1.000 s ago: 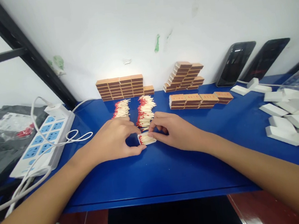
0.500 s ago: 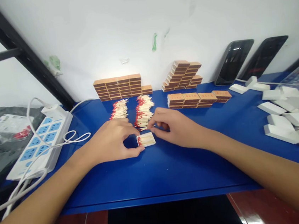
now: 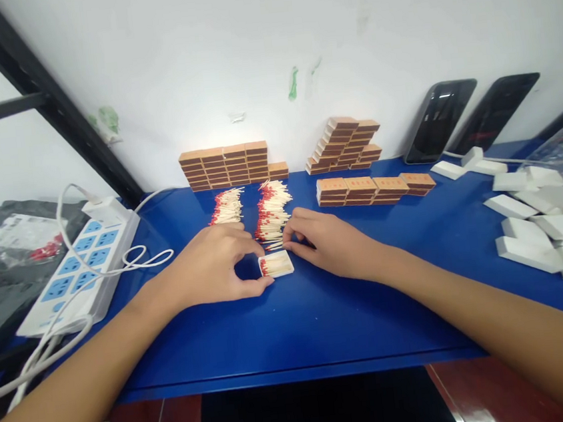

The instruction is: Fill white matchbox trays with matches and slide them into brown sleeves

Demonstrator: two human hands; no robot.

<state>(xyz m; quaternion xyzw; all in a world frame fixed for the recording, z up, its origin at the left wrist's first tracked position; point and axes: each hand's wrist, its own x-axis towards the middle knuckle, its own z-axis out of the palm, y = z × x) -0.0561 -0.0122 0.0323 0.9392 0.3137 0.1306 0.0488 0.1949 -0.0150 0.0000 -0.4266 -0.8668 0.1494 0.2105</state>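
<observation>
My left hand [image 3: 224, 263] grips the left end of a small white matchbox tray [image 3: 290, 269] between thumb and fingers. Red-tipped matches [image 3: 276, 264] lie side by side in the tray, heads to the left. Just behind it spreads a long pile of loose matches [image 3: 272, 213]. At that pile's near right end, my right hand [image 3: 322, 239] has thumb and forefinger pinched at the pale ends of a few matches. A second match pile [image 3: 228, 205] lies behind my left hand, which partly covers it.
Stacked matchboxes [image 3: 224, 167] line the wall, with a stepped stack [image 3: 342, 144] and a low row [image 3: 374, 189] further right. White trays [image 3: 530, 238] heap at the right. A power strip [image 3: 74, 270] with cables stands left. Two black phone-like slabs [image 3: 440, 120] lean on the wall.
The view has shifted slightly. My right fingers have stayed at the near end of the match pile, with a few matches now showing by the fingertips. My left hand keeps its hold.
</observation>
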